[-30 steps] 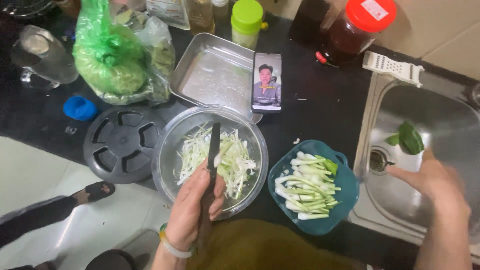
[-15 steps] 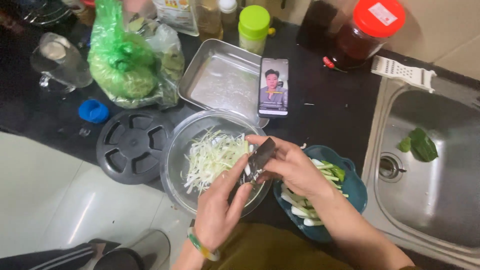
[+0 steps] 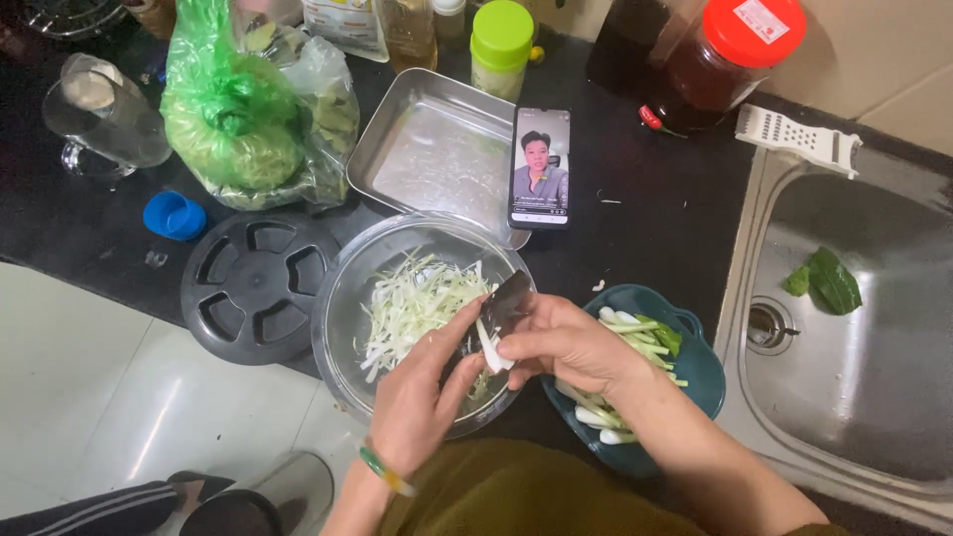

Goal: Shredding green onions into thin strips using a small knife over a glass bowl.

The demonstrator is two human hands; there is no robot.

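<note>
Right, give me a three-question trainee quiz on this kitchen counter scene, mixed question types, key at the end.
1. True or false: the phone lies flat inside the sink.
2. Multiple choice: the left hand and right hand meet at a dark knife blade above which container? A) the metal tray B) the glass bowl of shredded vegetable C) the teal dish of cut stalks
3. Fill in: the only thing lying in the sink is a green ____.

Key: 1 false, it leans on the tray's edge on the counter; 2 B; 3 leaf.
</note>
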